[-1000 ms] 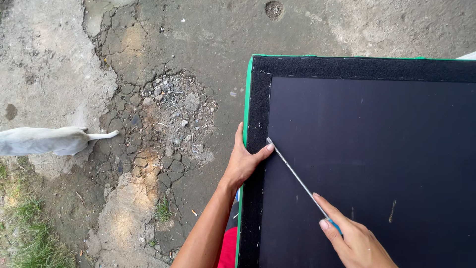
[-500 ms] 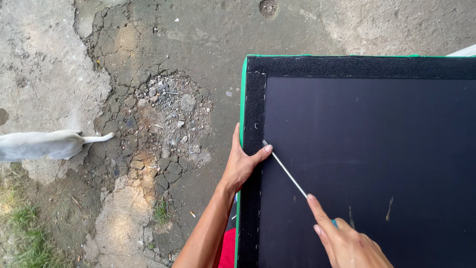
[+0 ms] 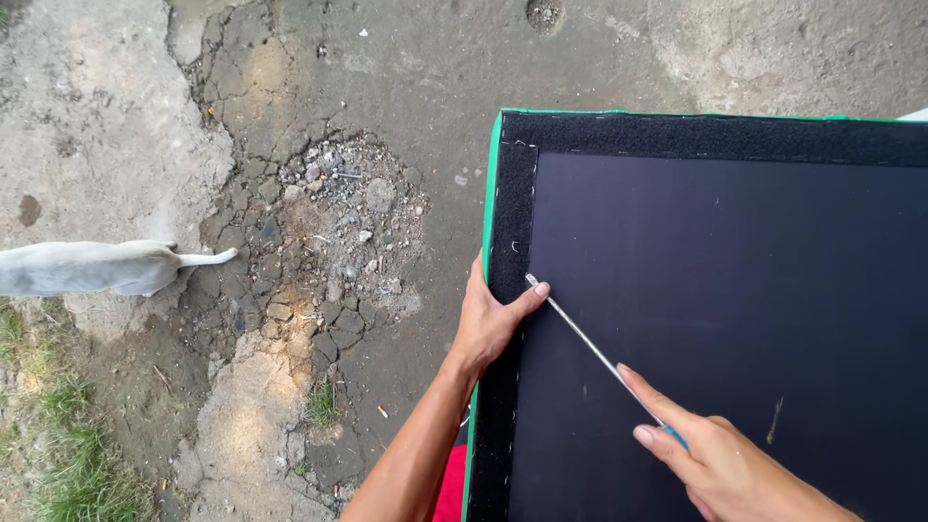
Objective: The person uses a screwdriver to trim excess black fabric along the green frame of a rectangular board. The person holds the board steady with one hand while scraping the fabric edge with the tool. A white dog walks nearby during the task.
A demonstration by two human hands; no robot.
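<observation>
A large panel (image 3: 735,290) with a flat black face, a fuzzy black border strip and a green edge lies in front of me. My left hand (image 3: 488,324) grips its left edge, thumb on the border strip. My right hand (image 3: 720,464) holds a thin metal screwdriver (image 3: 585,338) with a blue handle, index finger stretched along the shaft. The tool's tip rests at the inner edge of the border strip, right beside my left thumb. Small staples dot the strip near the corner.
Cracked, broken concrete ground with loose gravel (image 3: 338,222) lies left of the panel. A pale animal (image 3: 87,268) with a tail stands at the far left. Grass patches (image 3: 58,454) grow at the bottom left. Red fabric (image 3: 449,493) shows below my left forearm.
The view has shifted slightly. My hands and the screwdriver keep nearly the same pose at the border strip. The animal at the left has moved little.
</observation>
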